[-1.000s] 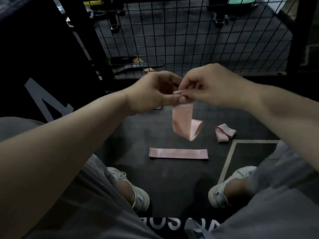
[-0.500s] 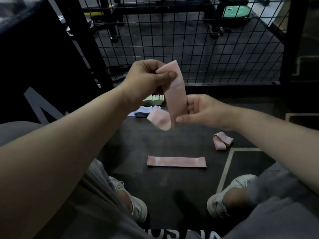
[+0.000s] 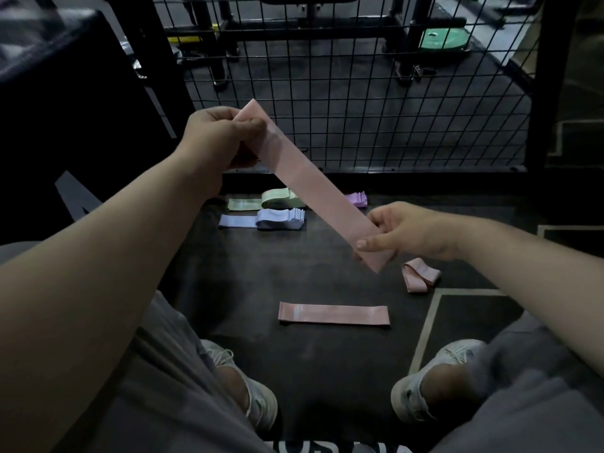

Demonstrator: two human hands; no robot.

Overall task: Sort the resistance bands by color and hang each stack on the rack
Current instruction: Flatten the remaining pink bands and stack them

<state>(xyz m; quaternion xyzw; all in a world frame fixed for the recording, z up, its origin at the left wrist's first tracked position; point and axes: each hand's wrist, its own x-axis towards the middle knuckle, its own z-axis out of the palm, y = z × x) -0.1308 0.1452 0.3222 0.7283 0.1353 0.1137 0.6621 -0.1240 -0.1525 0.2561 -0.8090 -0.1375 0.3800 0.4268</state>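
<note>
A flat pink elastic resistance band [image 3: 313, 188] is held taut above the floor, left hand [image 3: 219, 138] fingers and right hand [image 3: 405, 232] fingers pinching its ends. One flattened pink band [image 3: 333, 314] and one crumpled pink band [image 3: 420, 275] lie below; green [image 3: 266, 200], blue [image 3: 264, 220] and purple stacks [image 3: 357, 199] lie by the mesh fence [image 3: 359, 93]. I see nothing hung yet.

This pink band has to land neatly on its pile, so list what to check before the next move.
1. Held pink band pulled flat, no twist: ok.
2. Grip at both ends: left hand pinches the upper end, right hand pinches the lower end: ok.
3. Landing spot, the flat pink band below, lies uncovered: ok.
4. Other colours kept apart: green stack, blue stack and purple stack lie farther off: ok.
5. Every pink band flattened: folded pink band lies bunched up: not ok.
6. Rack ready for hanging: cannot tell.
</note>
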